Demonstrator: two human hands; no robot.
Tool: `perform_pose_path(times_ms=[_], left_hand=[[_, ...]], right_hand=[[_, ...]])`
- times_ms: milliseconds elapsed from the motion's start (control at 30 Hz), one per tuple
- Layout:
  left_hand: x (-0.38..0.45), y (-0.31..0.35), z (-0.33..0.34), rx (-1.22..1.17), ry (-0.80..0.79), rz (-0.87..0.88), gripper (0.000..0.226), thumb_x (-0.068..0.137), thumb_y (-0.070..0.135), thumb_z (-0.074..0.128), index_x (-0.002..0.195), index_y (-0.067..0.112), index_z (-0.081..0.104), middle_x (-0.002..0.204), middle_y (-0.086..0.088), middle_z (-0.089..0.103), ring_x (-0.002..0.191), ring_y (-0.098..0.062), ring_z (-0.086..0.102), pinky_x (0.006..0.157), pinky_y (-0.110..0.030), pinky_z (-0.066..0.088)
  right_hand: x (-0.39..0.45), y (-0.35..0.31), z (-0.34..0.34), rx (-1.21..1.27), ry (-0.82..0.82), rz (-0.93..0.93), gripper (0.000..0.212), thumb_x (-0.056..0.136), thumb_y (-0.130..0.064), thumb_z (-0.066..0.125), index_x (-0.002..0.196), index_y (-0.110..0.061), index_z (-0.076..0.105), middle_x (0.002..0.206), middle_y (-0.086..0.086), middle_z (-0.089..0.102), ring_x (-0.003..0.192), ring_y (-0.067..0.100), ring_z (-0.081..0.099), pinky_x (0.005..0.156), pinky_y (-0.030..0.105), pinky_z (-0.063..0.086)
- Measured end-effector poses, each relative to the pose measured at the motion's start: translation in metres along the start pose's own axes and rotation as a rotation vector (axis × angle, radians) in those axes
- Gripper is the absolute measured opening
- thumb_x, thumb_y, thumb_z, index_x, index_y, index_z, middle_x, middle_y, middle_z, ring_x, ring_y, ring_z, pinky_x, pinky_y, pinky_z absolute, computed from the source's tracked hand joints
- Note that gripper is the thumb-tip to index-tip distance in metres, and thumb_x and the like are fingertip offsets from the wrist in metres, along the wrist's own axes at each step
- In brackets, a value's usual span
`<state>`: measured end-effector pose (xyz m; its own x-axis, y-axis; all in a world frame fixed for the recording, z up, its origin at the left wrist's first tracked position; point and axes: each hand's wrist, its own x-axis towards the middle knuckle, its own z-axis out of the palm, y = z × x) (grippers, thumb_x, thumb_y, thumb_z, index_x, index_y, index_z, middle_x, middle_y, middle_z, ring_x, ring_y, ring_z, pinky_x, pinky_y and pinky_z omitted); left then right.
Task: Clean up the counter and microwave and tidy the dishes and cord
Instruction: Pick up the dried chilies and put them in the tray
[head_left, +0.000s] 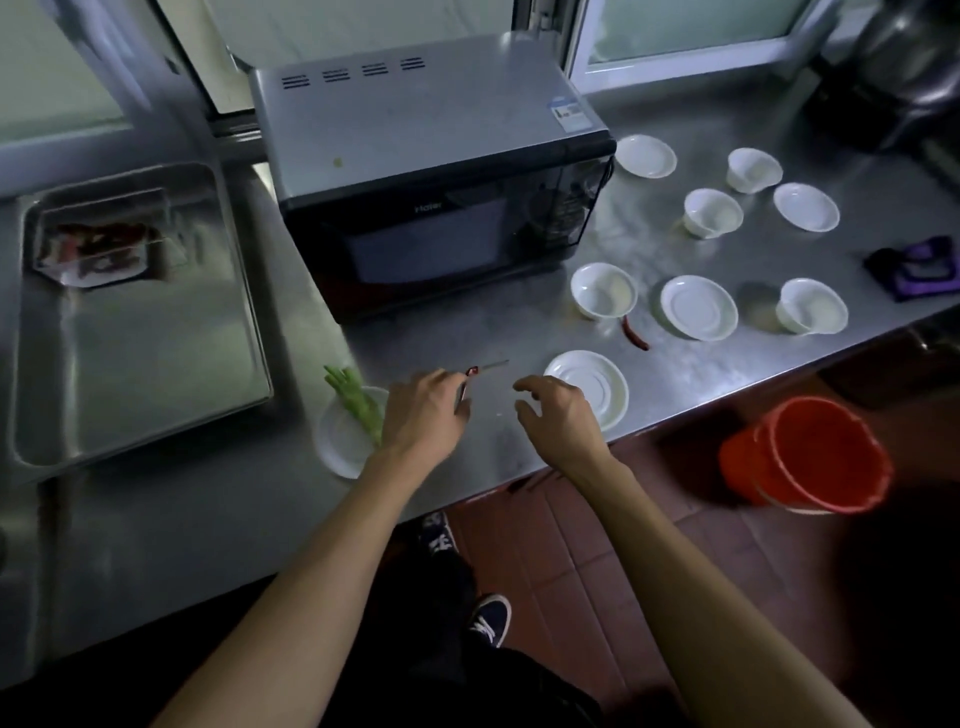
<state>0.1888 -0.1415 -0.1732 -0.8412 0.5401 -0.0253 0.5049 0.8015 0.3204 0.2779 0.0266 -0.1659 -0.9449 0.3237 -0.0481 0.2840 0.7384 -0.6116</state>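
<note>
My left hand hovers over the steel counter in front of the black microwave and pinches a thin red-tipped scrap; what it is I cannot tell. My right hand hangs beside it with loosely curled fingers, holding nothing, next to a white saucer. A green vegetable piece lies on a white plate left of my left hand. A red chili lies between a cup and another saucer. Several more white cups and saucers are scattered to the right. No cord is visible.
A purple cloth lies at the counter's right edge. A steel sink at the left holds a clear plastic box. An orange bucket stands on the tiled floor below the counter edge. A dark pot sits far right.
</note>
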Motion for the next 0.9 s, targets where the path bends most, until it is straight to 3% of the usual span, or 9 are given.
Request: perform_pose_path(times_ms=[200,400,900], left_hand=[[0.032,-0.008,0.043,0.030,0.024,-0.087,0.024,0.096,0.035,0.058,0.117,0.026,0.065,0.114,0.003,0.066,0.106,-0.023,0.059,0.091,-0.042,0.041],[0.068,-0.014,0.076,0.071,0.014,-0.121,0.014,0.094,0.033,0.058,0.103,0.027,0.067,0.105,0.002,0.065,0.101,-0.024,0.058,0.085,-0.044,0.040],[0.081,-0.013,0.098,0.074,0.006,-0.169,0.009,0.091,0.022,0.062,0.093,0.018,0.070,0.092,-0.001,0.068,0.094,-0.026,0.058,0.077,-0.041,0.039]], right_hand=[[0.029,0.021,0.014,-0.024,-0.045,0.013,0.028,0.091,-0.014,0.064,0.118,-0.011,0.070,0.117,0.009,0.070,0.102,0.027,0.067,0.087,0.037,0.053],[0.054,0.036,0.021,-0.054,-0.091,0.032,0.026,0.091,-0.015,0.066,0.116,-0.013,0.070,0.116,0.007,0.071,0.102,0.027,0.068,0.085,0.036,0.053],[0.096,0.066,0.008,0.006,-0.152,0.072,0.025,0.092,-0.012,0.062,0.115,-0.014,0.071,0.112,0.009,0.072,0.097,0.026,0.067,0.082,0.033,0.051]])
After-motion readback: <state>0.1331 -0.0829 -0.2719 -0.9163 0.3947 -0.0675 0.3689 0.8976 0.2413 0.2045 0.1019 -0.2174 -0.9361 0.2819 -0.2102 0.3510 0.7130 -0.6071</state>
